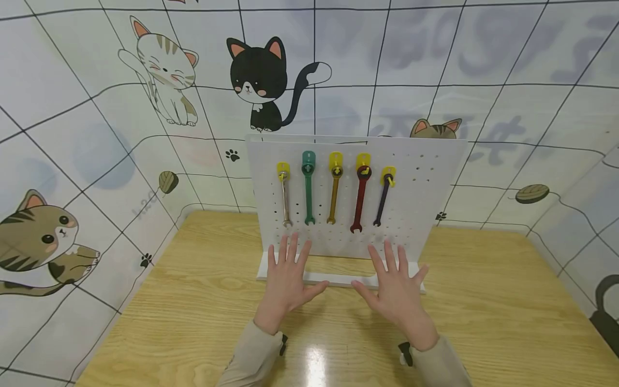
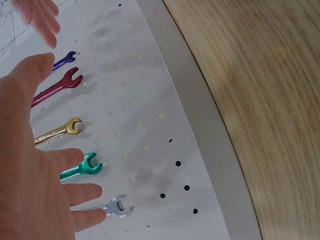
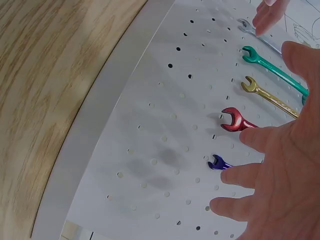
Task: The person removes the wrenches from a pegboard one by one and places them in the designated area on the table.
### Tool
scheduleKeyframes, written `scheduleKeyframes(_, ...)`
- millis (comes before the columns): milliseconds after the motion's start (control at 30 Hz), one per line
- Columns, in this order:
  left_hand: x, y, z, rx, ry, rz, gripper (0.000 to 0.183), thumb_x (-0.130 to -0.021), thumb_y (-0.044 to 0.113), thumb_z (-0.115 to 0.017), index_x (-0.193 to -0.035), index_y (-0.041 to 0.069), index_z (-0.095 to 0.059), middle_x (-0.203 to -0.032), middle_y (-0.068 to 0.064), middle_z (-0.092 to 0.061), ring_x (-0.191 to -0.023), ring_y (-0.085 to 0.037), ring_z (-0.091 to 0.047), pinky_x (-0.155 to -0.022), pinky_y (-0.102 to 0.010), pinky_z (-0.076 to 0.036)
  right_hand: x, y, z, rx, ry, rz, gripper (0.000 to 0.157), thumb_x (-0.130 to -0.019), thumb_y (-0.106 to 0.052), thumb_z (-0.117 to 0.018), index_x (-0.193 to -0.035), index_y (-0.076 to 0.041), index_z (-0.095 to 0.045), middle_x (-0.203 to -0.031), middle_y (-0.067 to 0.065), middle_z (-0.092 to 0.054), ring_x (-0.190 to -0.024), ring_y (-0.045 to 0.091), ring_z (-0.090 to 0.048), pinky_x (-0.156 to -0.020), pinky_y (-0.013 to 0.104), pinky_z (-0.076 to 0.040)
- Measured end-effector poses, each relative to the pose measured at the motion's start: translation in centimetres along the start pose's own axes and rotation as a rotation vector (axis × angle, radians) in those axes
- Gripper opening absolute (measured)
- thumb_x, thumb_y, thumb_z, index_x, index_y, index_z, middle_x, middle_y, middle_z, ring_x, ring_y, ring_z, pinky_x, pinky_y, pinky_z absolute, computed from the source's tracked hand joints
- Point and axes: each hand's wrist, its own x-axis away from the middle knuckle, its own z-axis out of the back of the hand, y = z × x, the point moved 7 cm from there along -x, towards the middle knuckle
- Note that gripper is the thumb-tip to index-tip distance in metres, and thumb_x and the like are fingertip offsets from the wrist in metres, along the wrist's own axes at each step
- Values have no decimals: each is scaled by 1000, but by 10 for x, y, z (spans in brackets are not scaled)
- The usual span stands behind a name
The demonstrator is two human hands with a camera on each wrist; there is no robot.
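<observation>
Five wrenches hang in a row on a white pegboard (image 1: 333, 242): a silver wrench (image 1: 285, 200), a green wrench (image 1: 309, 196), a gold wrench (image 1: 333, 196), a red wrench (image 1: 359, 201) and a dark blue wrench (image 1: 382, 200). Each hangs by its ring end from a hook, its forked end down. My left hand (image 1: 286, 282), fingers spread, is in front of the board's lower left. On the lower right, my right hand (image 1: 397, 290) is spread likewise. Neither holds anything. In the wrist views, fingers partly cover some wrenches.
The board stands on a white base (image 1: 338, 279) on a wooden table (image 1: 193, 301). Behind is a wall covering (image 1: 362, 64) with cartoon cats and grid lines. A dark object (image 1: 605, 317) shows at the right edge.
</observation>
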Motion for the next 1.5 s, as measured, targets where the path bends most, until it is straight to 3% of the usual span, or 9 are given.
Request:
scheduleKeyframes(433,-1,-1,-2,-30,-56,24,95,-73,73,-55,-145,15,-35,-150,-17,-26,-137,-38,-22,-104,-59,-20,0,-1,0,5,12,14,81,-83,-60,-55,-145,-13,-33,-151,23,-21,-136,47,-15,-85,81,-5)
scheduleKeyframes(567,-2,-4,-2,-22,-45,25,93,-72,72,-57,-143,13,-38,-149,-17,-29,-136,-38,-24,-103,-59,-21,-3,-1,1,-2,33,22,81,-83,-59,-57,-145,-12,-34,-150,23,-23,-135,47,-18,-85,81,-8)
scheduleKeyframes(700,-4,-13,-1,-3,-14,33,87,-74,66,-61,-139,10,-43,-145,-17,-36,-134,-38,-29,-102,-59,-24,-9,3,3,-34,83,22,78,-83,-52,-61,-144,-10,-34,-148,23,-28,-133,45,-24,-88,78,-16)
scheduleKeyframes(833,-9,-27,0,41,6,40,79,-78,56,-63,-137,8,-44,-141,-18,-40,-131,-37,-33,-102,-58,-26,-17,8,13,-144,216,63,68,-84,-32,-68,-138,-1,-40,-139,26,-40,-122,47,-40,-83,68,-36)
scheduleKeyframes(1000,-16,-45,11,73,83,14,69,-80,45,-67,-131,3,-47,-134,-20,-47,-125,-38,-41,-98,-56,-32,-27,17,28,-331,402,137,52,-81,-8,-71,-124,10,-48,-120,29,-53,-107,45,-50,-81,56,-43)
scheduleKeyframes(1133,-22,-60,21,66,163,-13,59,-80,34,-70,-124,0,-51,-125,-20,-53,-117,-38,-47,-95,-52,-37,-37,26,33,-411,486,158,45,-79,0,-70,-118,12,-52,-110,28,-57,-99,41,-54,-81,52,-43)
scheduleKeyframes(1500,-35,-98,48,82,353,-3,39,-75,10,-76,-105,-7,-58,-97,-21,-60,-88,-38,-59,-75,-48,-47,-63,36,40,-537,562,105,35,-80,5,-69,-112,10,-56,-100,25,-61,-88,35,-59,-68,48,-50)
